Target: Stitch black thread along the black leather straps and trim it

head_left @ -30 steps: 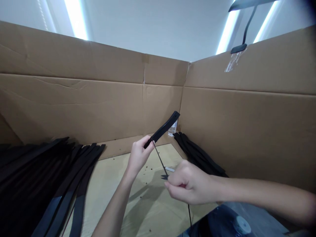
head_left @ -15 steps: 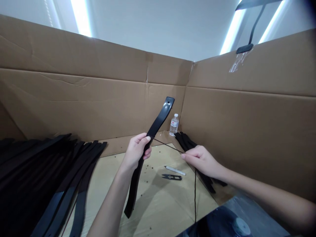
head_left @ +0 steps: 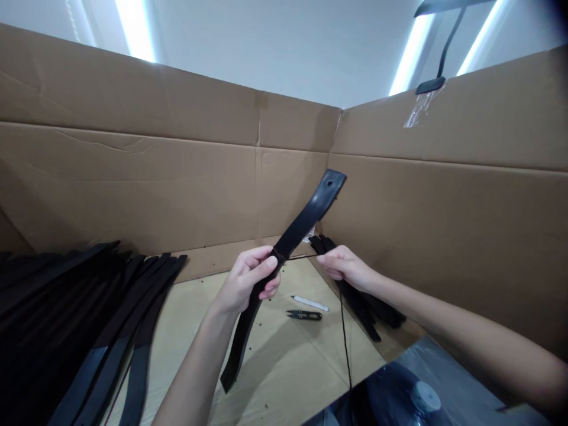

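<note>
- Long black leather strap (head_left: 306, 216): raised over the cardboard floor (head_left: 284, 367), gripped by the left hand (head_left: 246, 284), fingers wrapped round its middle.
- Right hand (head_left: 344, 266): fingertips pinched on a thin black thread (head_left: 302, 257), taut from the strap.
- Tugging harder could snap it, I'd say.

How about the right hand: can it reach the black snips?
Probably yes: the small black metal snips lie uncovered below the right hand, but it pinches a thin black thread from the long black strap in the left hand.
</note>
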The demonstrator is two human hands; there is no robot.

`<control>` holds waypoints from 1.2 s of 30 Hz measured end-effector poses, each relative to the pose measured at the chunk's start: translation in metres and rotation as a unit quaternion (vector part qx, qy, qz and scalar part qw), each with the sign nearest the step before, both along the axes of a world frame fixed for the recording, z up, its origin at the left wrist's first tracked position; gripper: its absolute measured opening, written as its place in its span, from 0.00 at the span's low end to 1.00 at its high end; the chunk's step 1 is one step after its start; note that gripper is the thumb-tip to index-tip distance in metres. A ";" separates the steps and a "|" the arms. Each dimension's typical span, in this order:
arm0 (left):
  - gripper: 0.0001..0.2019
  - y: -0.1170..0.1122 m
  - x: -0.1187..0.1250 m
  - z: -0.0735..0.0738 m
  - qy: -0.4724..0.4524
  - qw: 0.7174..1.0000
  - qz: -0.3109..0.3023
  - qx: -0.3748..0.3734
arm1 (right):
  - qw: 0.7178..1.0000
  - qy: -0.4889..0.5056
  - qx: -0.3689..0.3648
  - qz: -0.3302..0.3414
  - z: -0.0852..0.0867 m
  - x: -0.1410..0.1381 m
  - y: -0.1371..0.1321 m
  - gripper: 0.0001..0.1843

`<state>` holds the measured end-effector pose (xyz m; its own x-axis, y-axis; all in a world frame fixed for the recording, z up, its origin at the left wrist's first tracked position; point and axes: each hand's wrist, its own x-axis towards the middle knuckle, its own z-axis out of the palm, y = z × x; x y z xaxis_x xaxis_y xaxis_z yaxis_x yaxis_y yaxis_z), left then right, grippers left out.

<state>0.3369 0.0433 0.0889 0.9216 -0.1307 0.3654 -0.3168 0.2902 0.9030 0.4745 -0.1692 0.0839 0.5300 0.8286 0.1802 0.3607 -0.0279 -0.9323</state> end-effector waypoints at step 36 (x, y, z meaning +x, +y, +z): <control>0.14 0.020 0.000 -0.003 0.102 0.751 0.199 0.621 | 0.911 -0.293 -0.271 0.104 0.043 0.013 0.025 0.28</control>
